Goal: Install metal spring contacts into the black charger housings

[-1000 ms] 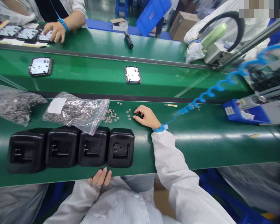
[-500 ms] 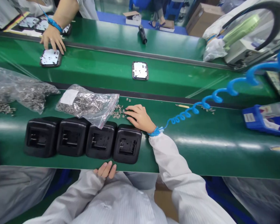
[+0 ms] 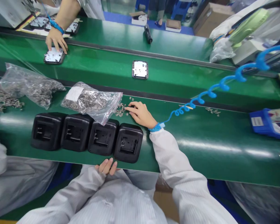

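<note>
My right hand rests at the edge of a small pile of metal clips or springs, too small to name exactly. Its fingers are apart, the index fingertip touching or nearly touching the pile, and no held piece shows. A blue wrist strap circles that wrist. My left hand lies with fingers stretched over the table's front edge, holding nothing I can see. Just above it, several black plastic housings stand side by side in a row, small springs visible in their recesses.
Clear bags of metal parts lie behind the housings. A blue coiled cord stretches up to the right. A blue bin stands at right. On the green conveyor sits a square unit; a co-worker's hand touches another.
The view has shifted slightly. My right index finger stays by the small parts, its fingers a little altered. My left hand keeps its place at the edge. The co-worker's hand remains on the unit.
</note>
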Demonstrator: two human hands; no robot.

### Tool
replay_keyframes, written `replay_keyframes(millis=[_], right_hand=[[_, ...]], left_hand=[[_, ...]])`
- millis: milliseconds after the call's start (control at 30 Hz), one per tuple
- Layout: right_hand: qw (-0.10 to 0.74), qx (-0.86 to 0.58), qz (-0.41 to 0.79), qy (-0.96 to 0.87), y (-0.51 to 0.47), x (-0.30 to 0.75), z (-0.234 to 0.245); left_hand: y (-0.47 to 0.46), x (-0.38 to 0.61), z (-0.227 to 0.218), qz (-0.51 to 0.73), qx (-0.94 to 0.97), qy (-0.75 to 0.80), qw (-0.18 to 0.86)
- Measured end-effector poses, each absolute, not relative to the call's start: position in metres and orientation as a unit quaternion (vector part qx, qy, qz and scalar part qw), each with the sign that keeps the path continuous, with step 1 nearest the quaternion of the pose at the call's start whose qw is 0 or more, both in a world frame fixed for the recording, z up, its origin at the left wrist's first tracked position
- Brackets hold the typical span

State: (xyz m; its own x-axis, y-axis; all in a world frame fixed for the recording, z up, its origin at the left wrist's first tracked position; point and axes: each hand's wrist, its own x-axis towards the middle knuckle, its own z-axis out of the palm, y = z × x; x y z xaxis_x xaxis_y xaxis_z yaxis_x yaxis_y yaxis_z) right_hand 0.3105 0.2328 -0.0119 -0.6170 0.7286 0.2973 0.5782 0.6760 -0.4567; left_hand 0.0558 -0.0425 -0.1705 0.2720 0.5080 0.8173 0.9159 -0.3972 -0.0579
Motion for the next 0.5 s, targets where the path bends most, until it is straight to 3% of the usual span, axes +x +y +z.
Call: replay_keyframes(millis=[200,500], right_hand=[[0.3,-0.425,0.133,-0.843,0.237,0.307,-0.019],[0.254,-0.441,0.132,-0.851,0.233,0.311,-0.021]], left_hand=[[-0.029,0.055,-0.179,-0.395,-0.717,-0.41,0.403],[-0.037,0.047,-0.183,-0.371,-0.736,-0.403,0.399]])
